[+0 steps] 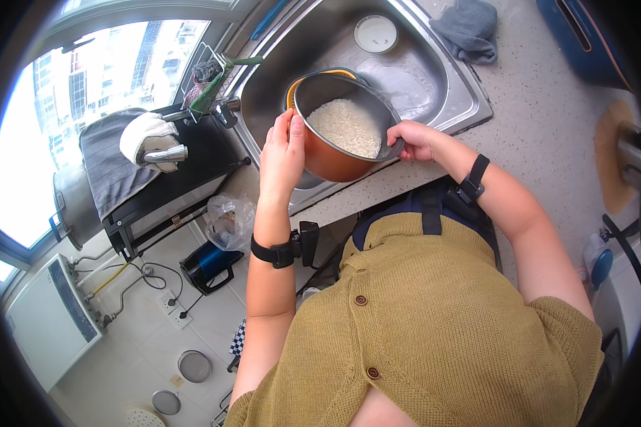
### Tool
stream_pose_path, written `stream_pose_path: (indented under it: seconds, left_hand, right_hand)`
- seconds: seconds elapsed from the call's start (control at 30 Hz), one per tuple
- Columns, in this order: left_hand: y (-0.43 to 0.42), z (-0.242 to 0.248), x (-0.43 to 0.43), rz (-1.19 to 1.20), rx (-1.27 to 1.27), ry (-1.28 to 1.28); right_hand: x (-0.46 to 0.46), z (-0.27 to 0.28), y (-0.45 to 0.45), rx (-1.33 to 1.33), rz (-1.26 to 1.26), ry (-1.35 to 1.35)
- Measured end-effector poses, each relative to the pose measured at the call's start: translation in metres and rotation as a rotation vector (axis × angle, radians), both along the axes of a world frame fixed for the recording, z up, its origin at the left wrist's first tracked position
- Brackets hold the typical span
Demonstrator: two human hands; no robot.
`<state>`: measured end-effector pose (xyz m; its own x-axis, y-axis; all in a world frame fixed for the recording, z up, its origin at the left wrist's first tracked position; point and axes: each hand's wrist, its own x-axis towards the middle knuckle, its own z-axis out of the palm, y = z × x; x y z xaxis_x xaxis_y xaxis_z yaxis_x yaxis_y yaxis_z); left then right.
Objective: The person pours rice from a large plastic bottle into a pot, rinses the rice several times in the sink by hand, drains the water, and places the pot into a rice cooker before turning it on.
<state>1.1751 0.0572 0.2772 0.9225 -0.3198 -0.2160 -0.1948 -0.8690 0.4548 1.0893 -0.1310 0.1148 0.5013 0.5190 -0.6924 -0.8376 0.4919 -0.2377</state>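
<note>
A round inner cooking pot [331, 163], copper-brown outside and dark grey inside, is held tilted above the front of a stainless steel sink [473, 101]. Wet-looking white rice [346, 128] lies within it. My left hand [287, 152] presses on the pot's left side near the rim. At the right, my right hand [414, 140] grips the rim, its fingers partly hidden. Behind the pot shows the rim of a yellow and dark basin or colander [295, 88], mostly covered. A small white round dish [375, 34] sits in the sink's far part.
A grey cloth [467, 32] lies on the speckled counter [534, 107] right of the sink, near a dark blue appliance [582, 48]. The faucet [165, 154], wrapped in white cloth, and a wire caddy [205, 85] stand at the left. A blue kettle [211, 267] is lower left.
</note>
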Motion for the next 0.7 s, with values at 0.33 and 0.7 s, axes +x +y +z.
stream_pose_path:
  seconds: [0.33,0.7]
  left_hand:
    - [-0.012,0.010,-0.004,-0.002,0.085,-0.034]
    - [-0.018,0.015,-0.006,-0.016,0.190,-0.076]
  right_hand:
    - [0.000,0.000,-0.001,0.033,0.002,0.013]
    - [0.001,0.002,-0.002,0.037,0.003,0.039]
